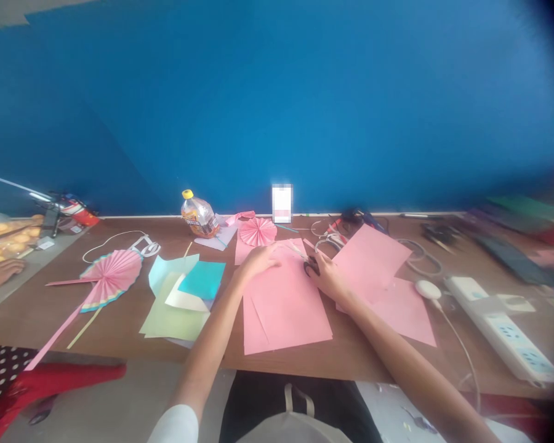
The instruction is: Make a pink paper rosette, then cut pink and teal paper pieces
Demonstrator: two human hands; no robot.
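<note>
Pink paper sheets (289, 307) lie in front of me on the brown table. My left hand (260, 259) rests on their far left part, fingers stretched out and apart. Farther right, my right hand (327, 274) is closed round the dark handles of a pair of scissors (310, 266). The scissor blades point away and to the left, over the sheets' far edge; whether they touch the paper is too blurred to tell. Just beyond my left hand sits a pleated pink paper rosette (257, 232). A screen (282, 203), partly blurred out, stands upright behind it.
More pink sheets (372, 255) lie right, near a white power strip (503, 326) and a round white device (428, 290) with a cable. To the left are coloured papers (175, 307), a bottle (199, 214) and a pleated pink fan (113, 277). Another person's hand (2, 275) shows far left.
</note>
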